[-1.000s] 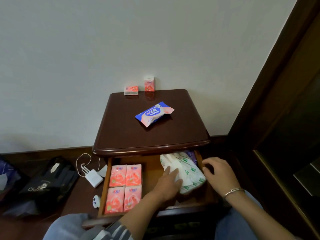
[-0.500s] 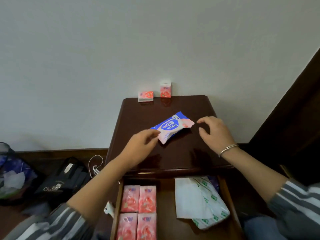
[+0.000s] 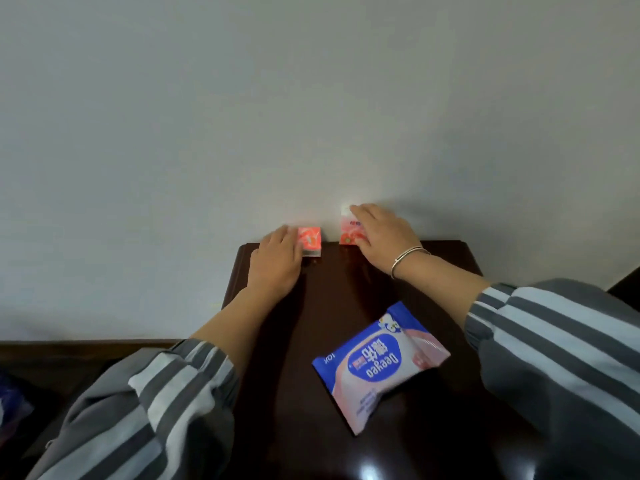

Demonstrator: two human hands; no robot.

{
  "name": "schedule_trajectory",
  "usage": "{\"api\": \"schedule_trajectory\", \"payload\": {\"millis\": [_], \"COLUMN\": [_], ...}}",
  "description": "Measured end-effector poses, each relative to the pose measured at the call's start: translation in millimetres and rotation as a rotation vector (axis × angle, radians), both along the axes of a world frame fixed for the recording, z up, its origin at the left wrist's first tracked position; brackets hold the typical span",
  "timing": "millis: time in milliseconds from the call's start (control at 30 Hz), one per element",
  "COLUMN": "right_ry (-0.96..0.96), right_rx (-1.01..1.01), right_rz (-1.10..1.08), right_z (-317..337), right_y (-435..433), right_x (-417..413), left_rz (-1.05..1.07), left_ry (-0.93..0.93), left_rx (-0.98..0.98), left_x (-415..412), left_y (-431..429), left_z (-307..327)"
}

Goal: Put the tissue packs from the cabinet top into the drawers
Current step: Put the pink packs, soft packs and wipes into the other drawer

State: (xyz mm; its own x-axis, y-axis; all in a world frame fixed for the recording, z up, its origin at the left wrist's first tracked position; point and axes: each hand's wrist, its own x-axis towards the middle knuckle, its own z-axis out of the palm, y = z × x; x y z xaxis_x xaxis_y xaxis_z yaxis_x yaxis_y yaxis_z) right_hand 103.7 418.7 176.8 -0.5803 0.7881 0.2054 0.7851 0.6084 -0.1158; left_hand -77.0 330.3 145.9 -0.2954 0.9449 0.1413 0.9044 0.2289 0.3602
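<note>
Two small red tissue packs stand at the back of the dark wooden cabinet top (image 3: 346, 292), against the wall. My left hand (image 3: 277, 263) lies over the left end of the flat red pack (image 3: 310, 240); its fingers hide that end, so the grip is unclear. My right hand (image 3: 379, 235) curls over the top of the upright red pack (image 3: 347, 234), with the thumb against its lower front. A larger blue and pink wipes pack (image 3: 381, 365) lies loose nearer to me, between my forearms. The drawers are out of view.
A plain pale wall (image 3: 311, 98) rises directly behind the cabinet. Dark floor and skirting (image 3: 69, 351) show at the lower left. My striped sleeves fill both lower corners.
Both hands left the wipes pack and reached to the back of the cabinet top, onto the two small red packs. The view moved forward, so the open drawer has dropped out of sight.
</note>
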Motion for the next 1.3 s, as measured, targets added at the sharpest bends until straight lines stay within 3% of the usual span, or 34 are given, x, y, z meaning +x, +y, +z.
{"api": "schedule_trajectory", "payload": {"millis": [167,267,333,400,500,533,600,667,800,867,967,1200,1300], "right_ry": [0.040,0.029,0.102,0.332,1.007,1.144,1.247,1.286,1.249,1.178,1.036,0.656,0.549], "right_rx": [0.141,0.130,0.072,-0.144,-0.739,-0.908,-1.090,-1.117,-1.019,-0.957,-0.852,-0.775,-0.504], "right_rz": [-0.058,-0.085,-0.141,-0.284,-0.484,-0.501,-0.484,-0.473,-0.505,-0.506,-0.461,-0.284,-0.276], "right_z": [-16,-13,-8,1,25,32,43,50,57,56,50,31,29], "right_y": [15,10,-1,-20,-68,-87,-127,-168,-237,-266,-307,-351,-315], "right_x": [-13,-10,-2,11,27,32,41,49,62,66,70,83,98], "left_rz": [0.084,0.178,0.233,0.269,0.367,0.362,0.326,0.293,0.210,0.156,0.106,0.113,0.114], "left_ry": [0.094,-0.041,-0.229,-0.462,-0.896,-1.058,-1.248,-1.368,-1.599,-1.630,-1.546,-1.435,-1.456], "left_rx": [-0.025,-0.121,-0.159,-0.126,-0.065,-0.056,-0.076,-0.068,-0.025,-0.030,-0.104,-0.043,-0.036], "left_x": [-5,-7,-6,2,21,30,48,69,105,117,133,128,106], "left_y": [22,26,16,-4,-42,-56,-85,-117,-180,-208,-245,-296,-310], "left_z": [-9,2,10,15,22,25,36,49,67,71,73,62,49]}}
